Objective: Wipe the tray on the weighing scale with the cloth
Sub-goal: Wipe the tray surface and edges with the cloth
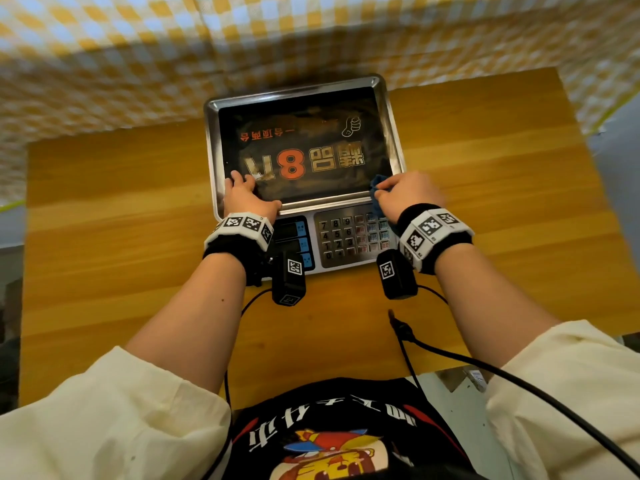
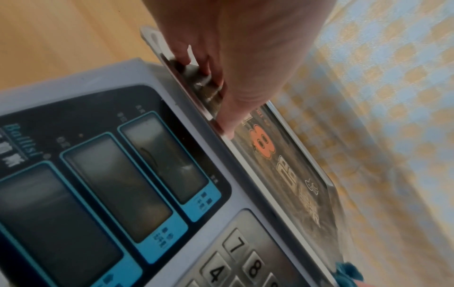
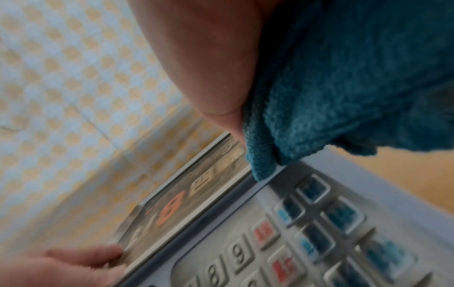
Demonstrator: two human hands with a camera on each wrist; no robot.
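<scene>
So the tray (image 1: 390, 126) sat on the weighing scale (image 1: 346, 261), on the wooden table (image 1: 121, 237). Left hand (image 1: 244, 199) lay on the tray's near left corner, fingers spread flat inside, thumb along the front rim. Right hand (image 1: 405, 195) was bunched around the blue cloth (image 1: 375, 192) at the near right corner, both forearms stretched straight forward.
</scene>
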